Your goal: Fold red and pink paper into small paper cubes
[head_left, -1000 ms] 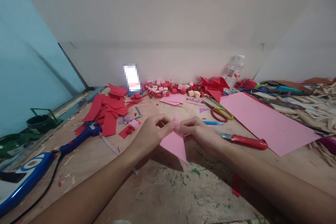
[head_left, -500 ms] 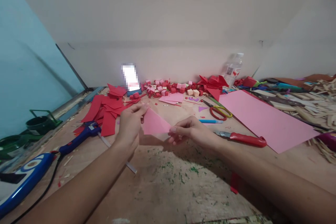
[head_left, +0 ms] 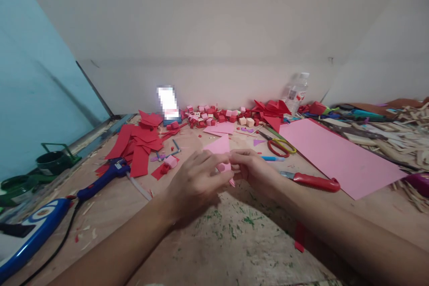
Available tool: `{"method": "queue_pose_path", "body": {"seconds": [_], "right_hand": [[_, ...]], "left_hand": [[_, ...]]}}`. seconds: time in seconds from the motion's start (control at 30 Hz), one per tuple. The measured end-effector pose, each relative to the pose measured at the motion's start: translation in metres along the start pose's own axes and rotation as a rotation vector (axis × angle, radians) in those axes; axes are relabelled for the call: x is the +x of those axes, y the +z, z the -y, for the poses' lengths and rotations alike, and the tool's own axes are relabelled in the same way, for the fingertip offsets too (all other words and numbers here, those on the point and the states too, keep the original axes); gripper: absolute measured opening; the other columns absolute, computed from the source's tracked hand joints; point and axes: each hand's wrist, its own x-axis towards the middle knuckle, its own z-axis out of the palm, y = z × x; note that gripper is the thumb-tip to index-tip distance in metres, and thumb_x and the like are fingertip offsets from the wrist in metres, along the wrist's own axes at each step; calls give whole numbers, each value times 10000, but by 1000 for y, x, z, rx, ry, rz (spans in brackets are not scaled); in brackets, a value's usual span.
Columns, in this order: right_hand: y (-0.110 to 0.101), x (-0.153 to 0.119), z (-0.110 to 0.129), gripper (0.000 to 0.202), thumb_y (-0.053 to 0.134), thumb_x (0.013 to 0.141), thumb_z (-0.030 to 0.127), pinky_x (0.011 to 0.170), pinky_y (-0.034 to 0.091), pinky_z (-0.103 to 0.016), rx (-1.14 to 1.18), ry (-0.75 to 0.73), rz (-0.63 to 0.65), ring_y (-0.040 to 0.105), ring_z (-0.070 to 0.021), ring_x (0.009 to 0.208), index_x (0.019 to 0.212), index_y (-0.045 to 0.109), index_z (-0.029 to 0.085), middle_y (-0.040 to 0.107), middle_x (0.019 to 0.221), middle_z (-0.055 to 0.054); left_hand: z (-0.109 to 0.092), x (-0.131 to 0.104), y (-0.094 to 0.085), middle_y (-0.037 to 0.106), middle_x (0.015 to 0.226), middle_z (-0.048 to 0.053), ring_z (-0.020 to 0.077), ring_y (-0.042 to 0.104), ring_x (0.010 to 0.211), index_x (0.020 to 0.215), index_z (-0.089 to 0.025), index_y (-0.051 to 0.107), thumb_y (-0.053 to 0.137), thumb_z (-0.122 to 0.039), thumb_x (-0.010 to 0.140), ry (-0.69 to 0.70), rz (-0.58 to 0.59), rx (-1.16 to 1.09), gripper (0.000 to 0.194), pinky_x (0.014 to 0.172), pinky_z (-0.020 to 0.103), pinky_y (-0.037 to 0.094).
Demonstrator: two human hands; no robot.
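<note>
Between my two hands is a small piece of pink paper (head_left: 219, 145), its pointed tip standing up and another corner poking out below the fingers. My left hand (head_left: 201, 176) pinches it from the left with thumb and fingers. From the right, my right hand (head_left: 247, 164) grips the paper's edge, its fingertips close against those of the left. Part of the paper is hidden behind the fingers. Just beyond the hands lie flat pink pieces (head_left: 219, 128). A pink and red folded cube (head_left: 170, 161) sits left of my left hand.
Red paper strips (head_left: 139, 158) and a blue glue gun (head_left: 100, 179) lie left. Scissors (head_left: 280, 145), a blue pen (head_left: 273, 158), a red-handled cutter (head_left: 315, 182) and a large pink sheet (head_left: 338, 156) lie right. A lit phone (head_left: 168, 102) and a bottle (head_left: 297, 93) stand behind.
My left hand has moved right and slightly down, close to my right hand. The pink paper has turned so a point stands upward. The view has tilted up a little.
</note>
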Motion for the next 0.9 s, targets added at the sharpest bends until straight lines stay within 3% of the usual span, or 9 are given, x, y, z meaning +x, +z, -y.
{"method": "queue_pose_path", "body": {"seconds": [0.1, 0.23, 0.33, 0.43, 0.53, 0.77, 0.9], "right_hand": [[-4, 3, 2, 268, 837, 730, 377, 592, 494, -283, -31, -24, -75, 551, -131, 597, 671, 690, 160, 609, 666, -7], [-5, 4, 4, 289, 814, 733, 430, 598, 503, -299, -172, -92, -113, 597, -158, 626, 657, 721, 167, 655, 686, -29], [-3, 2, 5, 264, 785, 759, 431, 617, 514, -307, -242, -122, -82, 616, -164, 641, 707, 758, 173, 684, 720, -36], [-1, 1, 5, 251, 776, 762, 421, 620, 508, -300, -303, -123, -54, 615, -162, 646, 693, 754, 181, 685, 706, -26], [-2, 3, 4, 239, 773, 751, 403, 613, 503, -291, -345, -121, -74, 608, -160, 653, 671, 738, 180, 678, 690, -18], [-8, 9, -7, 208, 801, 734, 342, 662, 538, -311, -400, -229, -259, 682, -185, 770, 849, 706, 197, 720, 961, -45], [-4, 4, -3, 256, 758, 791, 305, 734, 564, -330, -366, -159, -116, 700, -203, 883, 1032, 710, 232, 713, 1116, -57]], "left_hand": [[2, 1, 0, 688, 1001, 92, 223, 582, 858, 958, -193, 706, 659, -426, 934, -83, 10, -94, 239, 796, 370, 450], [13, 7, 1, 649, 927, 46, 191, 565, 824, 940, -206, 652, 579, -354, 970, -608, -193, -303, 168, 768, 324, 458], [20, 10, 4, 646, 985, 32, 167, 566, 777, 982, -208, 630, 585, -386, 944, -892, -181, -540, 188, 699, 289, 458], [22, 10, 9, 581, 735, -4, 141, 528, 613, 826, -184, 608, 540, -457, 946, -956, -13, -847, 306, 567, 257, 410], [21, 7, 13, 478, 550, -40, 115, 446, 479, 696, -184, 550, 536, -496, 939, -969, 90, -926, 395, 477, 236, 332], [19, 7, 17, 526, 567, -18, 131, 473, 521, 656, -165, 607, 634, -479, 863, -1012, 48, -842, 377, 511, 250, 343], [20, 8, 17, 526, 620, -22, 135, 467, 582, 635, -163, 593, 705, -457, 776, -1051, -25, -802, 344, 541, 251, 315]]}}
